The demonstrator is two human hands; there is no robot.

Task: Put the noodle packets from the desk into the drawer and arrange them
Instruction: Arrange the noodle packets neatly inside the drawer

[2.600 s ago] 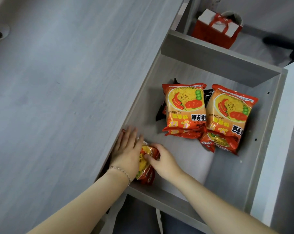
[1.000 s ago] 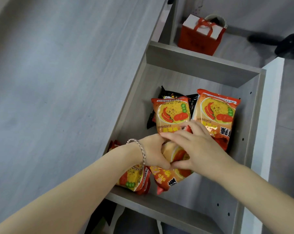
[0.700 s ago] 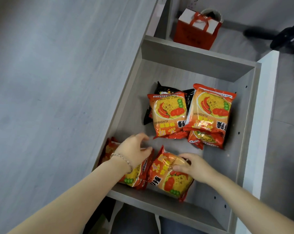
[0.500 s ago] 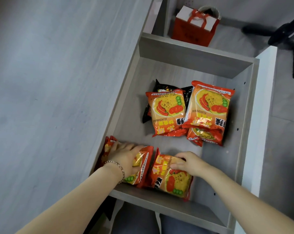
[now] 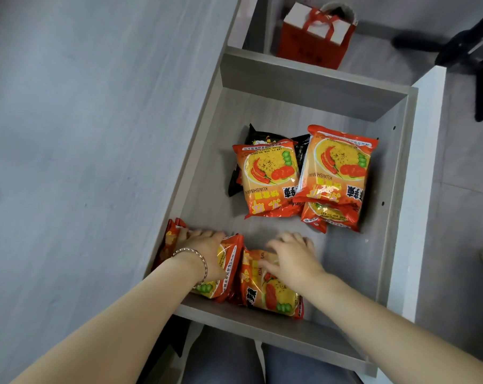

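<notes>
At the bottom of the frame both forearms reach up into the open drawer (image 5: 398,195). The left hand (image 5: 204,248), a thin bracelet (image 5: 200,260) at its wrist, lies flat with fingers spread on the near-left packet (image 5: 223,275), which sits against the drawer's left wall. The right hand (image 5: 293,256) rests open, palm down, on the near-right packet (image 5: 268,289), gripping nothing. A second ago both hands held that packet in mid-air at the drawer's middle; now it lies flat beside its neighbour along the front edge, the two touching. That gives a near row of two, so this packet counts as placed, and the hands seem only to be pressing and squaring the pair.

Higher in the frame, across a strip of bare drawer floor, lies the far group: a centre packet (image 5: 268,178) atop a black packet (image 5: 251,142), and to its right an upper-right packet (image 5: 342,164) overlapping another orange one (image 5: 331,217). This group looks looser and probably needs straightening.

The grey desk top (image 5: 82,134) fills the left of the frame with no packets showing on it. At the top, a red gift bag (image 5: 315,37) stands on the floor beyond the drawer, and a black stand (image 5: 473,51) shows at upper right.
</notes>
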